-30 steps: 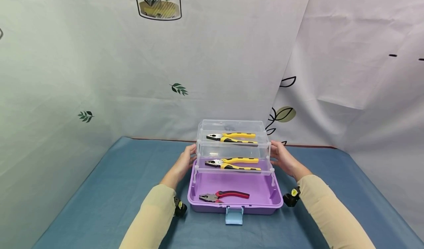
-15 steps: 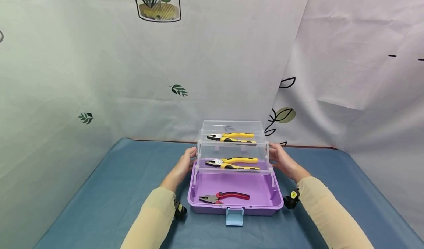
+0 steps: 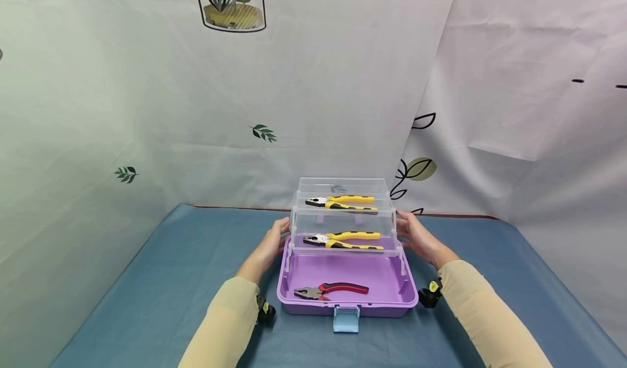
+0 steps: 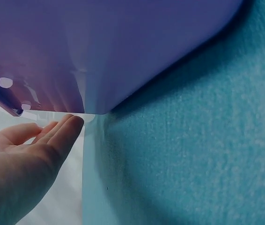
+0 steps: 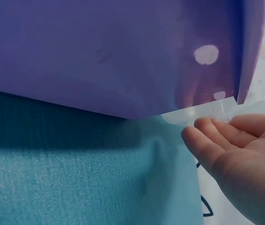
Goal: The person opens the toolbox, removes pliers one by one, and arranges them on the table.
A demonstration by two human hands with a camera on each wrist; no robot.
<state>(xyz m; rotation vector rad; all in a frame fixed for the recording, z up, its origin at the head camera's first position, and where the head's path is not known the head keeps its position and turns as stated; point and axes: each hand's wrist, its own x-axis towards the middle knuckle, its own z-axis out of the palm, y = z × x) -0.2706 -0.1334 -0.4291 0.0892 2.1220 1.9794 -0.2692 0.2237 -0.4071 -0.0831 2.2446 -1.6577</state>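
Note:
In the head view a purple toolbox (image 3: 350,309) stands with its clear trays raised in tiers. Yellow-and-black pliers (image 3: 348,237) lie in the lower clear tray (image 3: 294,243), and similar pliers (image 3: 343,199) in the upper clear tray (image 3: 387,188). Red-and-black pliers (image 3: 338,288) rest on the purple floor. My left hand (image 3: 268,246) is at the box's rear left side, my right hand (image 3: 422,238) at its rear right. In the wrist views the fingers of both hands (image 4: 60,138) (image 5: 212,140) extend, gently bent, beside clear plastic behind the purple wall; contact is unclear.
A light blue latch (image 3: 346,320) hangs open at the box's front. The box stands on a blue cloth-covered table (image 3: 196,281). A pale printed curtain (image 3: 313,85) rises right behind the table's back edge.
The clear trays have shifted slightly to the left at their right side. My right hand has moved slightly left with them, and my left hand is a little lower. The pliers stay in their places.

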